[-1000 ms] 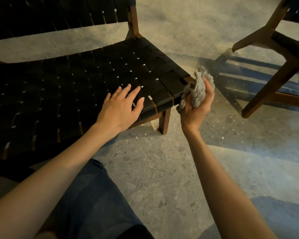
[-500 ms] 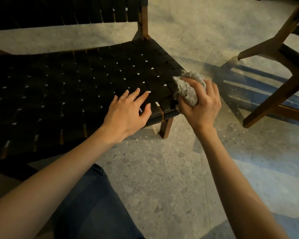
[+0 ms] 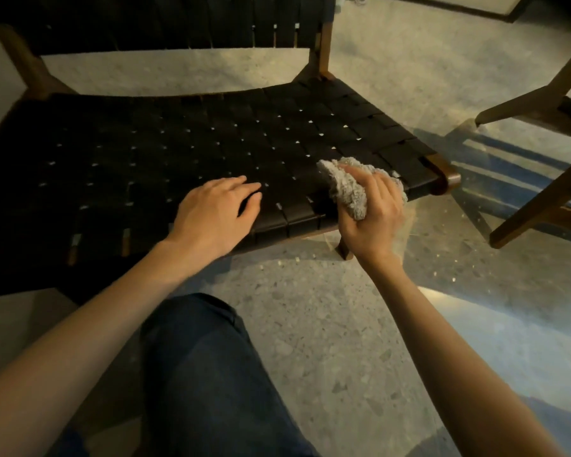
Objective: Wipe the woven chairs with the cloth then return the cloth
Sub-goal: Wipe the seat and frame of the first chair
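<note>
- Right hand (image 3: 371, 214) curled round a bunched grey terry cloth (image 3: 348, 189), thumb and fingers wrapped over it, pressing it onto the seat near the front right corner, at about 3 o'clock from the left hand.
- Left hand (image 3: 216, 209) laid flat on the webbing near the front edge, fingers straight and slightly spread, holding nothing.
- Terrazzo floor (image 3: 310, 324) speckled grey, filling the lower half and showing through behind the backrest at 12 o'clock; bluish striped shadows across it at 3 o'clock.
- Woven chair (image 3: 178, 146) with black webbing seat spanning the upper middle, small pale gaps between the straps; black webbing backrest (image 3: 178, 24) at 12 o'clock, joined by a brown wooden post at its right end.
- Dark blue denim trouser leg (image 3: 211, 374) at 6 o'clock, between the two bare forearms.
- Second chair (image 3: 541, 199) at 3 o'clock, only angled brown wooden legs and rails in view, standing apart from the woven chair.
- Rounded wooden frame corner (image 3: 449, 179) at the seat's front right, just beside the cloth at its 3 o'clock.
- Short wooden front leg (image 3: 343, 250) below the right hand, resting on the floor.
</note>
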